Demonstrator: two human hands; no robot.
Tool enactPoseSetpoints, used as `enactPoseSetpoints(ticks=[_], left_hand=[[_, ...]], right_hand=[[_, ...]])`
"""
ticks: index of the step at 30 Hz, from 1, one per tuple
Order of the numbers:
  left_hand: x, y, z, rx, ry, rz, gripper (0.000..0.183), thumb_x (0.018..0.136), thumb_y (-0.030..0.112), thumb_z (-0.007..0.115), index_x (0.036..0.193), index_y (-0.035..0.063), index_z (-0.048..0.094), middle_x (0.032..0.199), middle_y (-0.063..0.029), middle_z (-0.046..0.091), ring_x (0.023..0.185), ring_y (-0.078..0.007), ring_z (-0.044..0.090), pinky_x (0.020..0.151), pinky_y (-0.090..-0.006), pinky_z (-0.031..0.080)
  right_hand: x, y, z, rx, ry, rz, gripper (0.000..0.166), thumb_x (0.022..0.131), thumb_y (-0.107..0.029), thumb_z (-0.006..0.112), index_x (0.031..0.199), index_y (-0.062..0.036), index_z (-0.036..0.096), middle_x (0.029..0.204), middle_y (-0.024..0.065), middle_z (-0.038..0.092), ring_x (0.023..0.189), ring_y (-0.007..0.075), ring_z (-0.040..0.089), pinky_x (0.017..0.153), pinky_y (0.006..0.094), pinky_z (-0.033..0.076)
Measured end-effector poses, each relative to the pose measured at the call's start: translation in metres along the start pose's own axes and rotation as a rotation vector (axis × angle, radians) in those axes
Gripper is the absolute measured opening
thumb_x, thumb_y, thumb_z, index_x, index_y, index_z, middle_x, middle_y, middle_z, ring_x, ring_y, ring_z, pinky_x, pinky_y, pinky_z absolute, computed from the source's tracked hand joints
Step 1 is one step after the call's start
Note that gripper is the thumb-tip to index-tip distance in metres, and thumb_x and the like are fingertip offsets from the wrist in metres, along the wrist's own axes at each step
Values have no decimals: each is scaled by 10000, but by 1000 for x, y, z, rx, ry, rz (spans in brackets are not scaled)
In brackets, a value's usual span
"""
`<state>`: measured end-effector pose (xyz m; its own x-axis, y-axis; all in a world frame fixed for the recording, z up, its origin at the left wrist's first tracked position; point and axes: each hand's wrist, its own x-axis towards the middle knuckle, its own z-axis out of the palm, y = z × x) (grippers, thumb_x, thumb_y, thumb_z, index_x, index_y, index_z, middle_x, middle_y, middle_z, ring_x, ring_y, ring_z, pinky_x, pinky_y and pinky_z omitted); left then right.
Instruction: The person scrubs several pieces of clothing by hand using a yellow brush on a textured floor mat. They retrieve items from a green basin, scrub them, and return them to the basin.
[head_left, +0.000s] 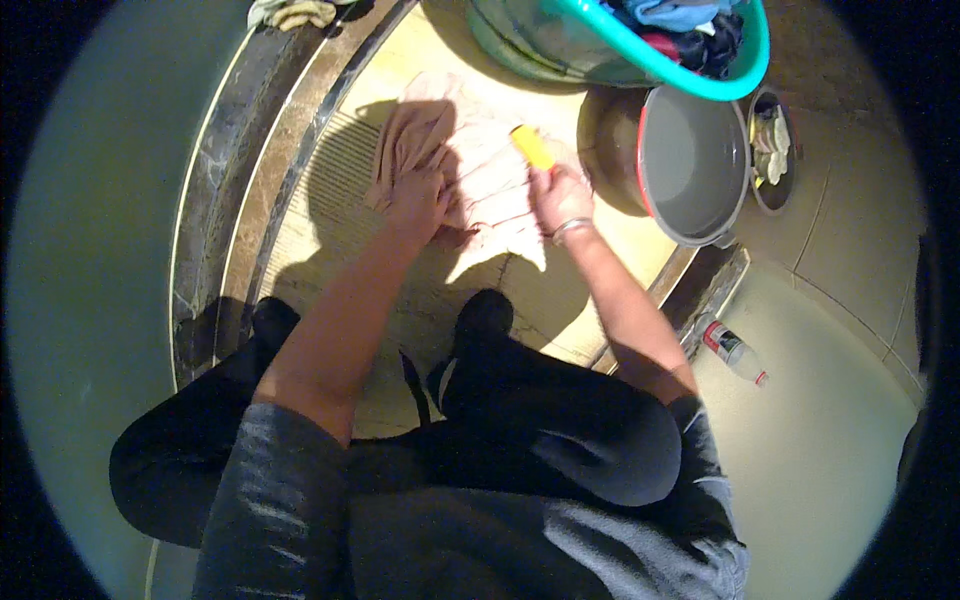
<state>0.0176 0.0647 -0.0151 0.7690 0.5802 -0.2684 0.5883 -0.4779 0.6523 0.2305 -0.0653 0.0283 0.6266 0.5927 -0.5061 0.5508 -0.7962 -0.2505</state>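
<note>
A wet-looking pale pink cloth (487, 180) lies spread and wrinkled on the light floor before me. My left hand (416, 199) grips the cloth at its left part, where the fabric is bunched in folds; the fingertips are partly in shadow. In my right hand (562, 196), which wears a metal bangle at the wrist, is a yellow object (533, 148), perhaps a bar of soap or a brush. It rests on or just over the right part of the cloth; whether it touches cannot be told.
A teal-rimmed tub (731, 88) of clothes stands at the top. Right of the cloth are a grey bucket (694, 161) and a small bowl (787, 187) with several items. A plastic bottle (731, 349) lies beyond the right stone edging. More cloths (300, 13) lie on the left ledge (217, 150).
</note>
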Motion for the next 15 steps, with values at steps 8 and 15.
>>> enactPoseSetpoints(ticks=[8,15], left_hand=[[-15,0,-2,-10,177,101,133,785,98,724,765,25,614,852,-202,642,864,-403,617,787,-496,490],[-9,-22,15,2,244,187,148,780,55,719,712,31,590,813,-194,652,840,-392,629,783,-490,483]], right_hand=[[21,2,-22,-10,-33,25,485,983,-472,504,1018,-34,711,877,250,707,880,390,706,830,488,548],[-26,-38,39,-95,-228,-259,467,977,-507,498,983,-93,713,954,226,719,941,404,693,858,515,532]])
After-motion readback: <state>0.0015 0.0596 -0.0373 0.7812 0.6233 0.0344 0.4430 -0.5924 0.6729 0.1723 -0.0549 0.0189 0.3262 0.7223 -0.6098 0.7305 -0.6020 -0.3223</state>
